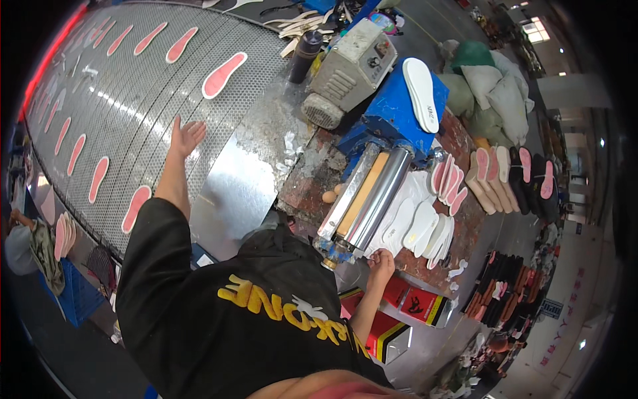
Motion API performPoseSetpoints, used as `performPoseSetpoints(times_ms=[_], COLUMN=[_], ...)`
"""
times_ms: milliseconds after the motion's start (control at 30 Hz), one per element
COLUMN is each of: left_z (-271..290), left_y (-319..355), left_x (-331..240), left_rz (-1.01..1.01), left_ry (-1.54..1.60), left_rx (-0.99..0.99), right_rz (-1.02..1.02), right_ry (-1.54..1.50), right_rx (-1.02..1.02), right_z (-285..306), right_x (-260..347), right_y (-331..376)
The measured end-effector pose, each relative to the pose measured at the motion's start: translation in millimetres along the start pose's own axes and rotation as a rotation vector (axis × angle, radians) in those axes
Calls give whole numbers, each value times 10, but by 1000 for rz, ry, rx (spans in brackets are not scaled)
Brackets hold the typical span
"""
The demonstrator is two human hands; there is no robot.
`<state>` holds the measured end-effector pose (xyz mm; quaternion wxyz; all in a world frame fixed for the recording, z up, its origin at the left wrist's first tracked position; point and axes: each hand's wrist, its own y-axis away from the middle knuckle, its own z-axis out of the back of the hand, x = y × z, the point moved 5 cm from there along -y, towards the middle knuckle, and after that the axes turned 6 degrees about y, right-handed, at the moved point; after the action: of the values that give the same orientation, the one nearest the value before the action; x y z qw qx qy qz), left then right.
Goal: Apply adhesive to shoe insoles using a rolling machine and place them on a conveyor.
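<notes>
Reaching left hand [187, 136], fingers spread and empty, over mesh belt [126, 93]; many pink insoles [223, 74] laid. Right hand [381, 261] touching white insoles [419, 226] by roller [369, 193], grip unclear; stack remains.

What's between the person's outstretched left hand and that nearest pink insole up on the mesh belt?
Only bare metal mesh belt separates the left hand from the white-edged pink insole, seen in the head view.

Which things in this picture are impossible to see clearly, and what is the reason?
- Head view: the right hand at the roller machine; its fingers are too small to tell if they hold a white insole.
- Head view: the left hand is spread above the mesh belt; contact cannot be judged.
- Far belt insoles blur at the fisheye rim.
- A person at the left edge is cut off.
</notes>
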<state>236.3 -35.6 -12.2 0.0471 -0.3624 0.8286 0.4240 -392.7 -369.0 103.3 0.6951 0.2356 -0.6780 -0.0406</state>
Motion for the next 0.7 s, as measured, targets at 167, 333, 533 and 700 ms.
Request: performPoseSetpoints(times_ms=[167,333,533,700], left_z=[358,507,548,523], left_y=[205,815,1432,1686], left_x=[490,1436,2219,2361], left_rz=[-52,184,442,414], left_ry=[-162,-461,-661,-904], left_rx=[74,140,155,13], right_rz=[-62,109,309,82], right_ry=[19,390,915,1101], right_rx=[-57,-72,-395,-543], right_z=[103,264,675,808], right_x=[-190,-259,-107,-67], right_y=[41,-315,-948,-1220])
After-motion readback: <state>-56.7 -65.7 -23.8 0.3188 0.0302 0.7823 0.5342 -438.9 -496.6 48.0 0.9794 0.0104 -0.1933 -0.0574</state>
